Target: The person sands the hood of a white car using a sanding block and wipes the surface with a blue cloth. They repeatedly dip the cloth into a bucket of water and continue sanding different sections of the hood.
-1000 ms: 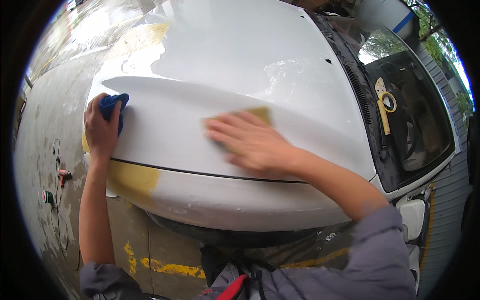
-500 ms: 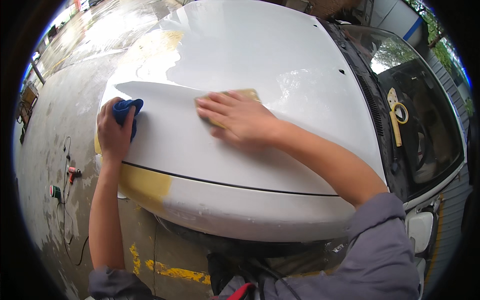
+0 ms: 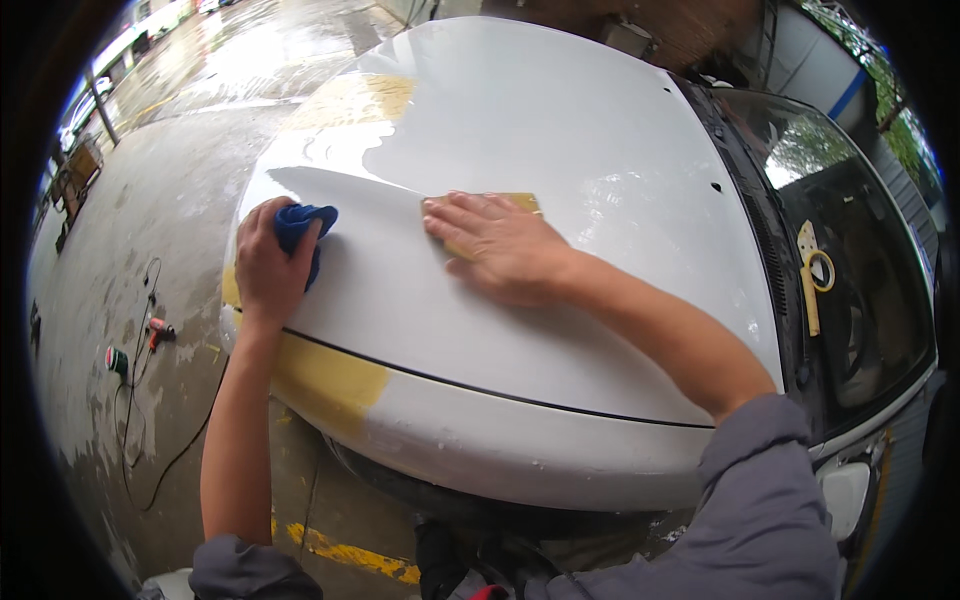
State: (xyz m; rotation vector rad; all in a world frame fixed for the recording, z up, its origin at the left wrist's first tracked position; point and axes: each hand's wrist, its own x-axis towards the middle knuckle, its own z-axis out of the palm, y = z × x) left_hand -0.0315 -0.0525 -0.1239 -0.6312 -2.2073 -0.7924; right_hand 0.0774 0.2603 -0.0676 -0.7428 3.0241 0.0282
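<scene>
My right hand [image 3: 500, 245] lies over a tan sheet of sandpaper [image 3: 519, 202], pressing it with the fingers against the white car hood [image 3: 610, 330]. The sheet's far edge and right corner show past the fingers; the rest is under my palm. Toward the front edge of the hood, my left hand [image 3: 268, 270] is closed around a bunched blue cloth [image 3: 298, 228], resting on the panel. Just below the hood seam, the fender [image 3: 480, 430] carries a yellowish patch [image 3: 325, 385].
Another yellowish patch [image 3: 360, 100] marks the hood's far front corner. Inside the windshield [image 3: 860, 250] area, a roll of tape [image 3: 821, 270] shows. On the wet concrete at left are a red heat-gun-like tool [image 3: 159, 328], a green can [image 3: 117, 360] and a black cable [image 3: 190, 445].
The whole view has shifted, so the car appears farther right and lower. My right hand, blurred before, is now sharper at nearly the same spot on the hood. The left hand keeps the cloth.
</scene>
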